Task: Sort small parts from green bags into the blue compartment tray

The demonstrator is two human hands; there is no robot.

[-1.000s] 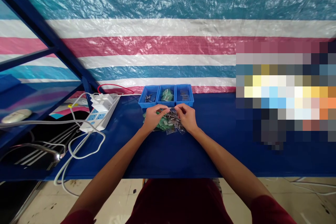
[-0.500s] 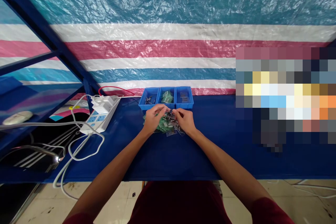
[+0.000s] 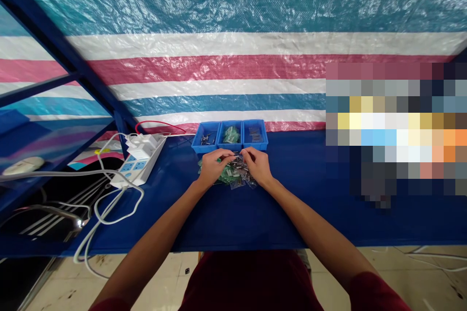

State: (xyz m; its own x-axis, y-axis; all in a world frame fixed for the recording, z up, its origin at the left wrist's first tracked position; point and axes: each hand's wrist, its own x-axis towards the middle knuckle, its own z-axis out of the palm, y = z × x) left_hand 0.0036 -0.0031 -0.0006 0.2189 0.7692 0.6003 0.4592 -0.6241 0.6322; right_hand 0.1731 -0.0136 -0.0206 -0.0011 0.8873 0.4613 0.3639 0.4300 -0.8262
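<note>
Left hand (image 3: 217, 167) and right hand (image 3: 258, 166) hide what they pinch.

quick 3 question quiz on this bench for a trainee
1. Which compartment of the blue tray holds the green pieces? A left, B middle, C right
2. True or false: the white power strip lies to the left of the blue tray.
3. What lies on the table right under the left hand and the right hand?

Key: 1 B; 2 true; 3 a pile of small clear bags with green and metal parts
</note>
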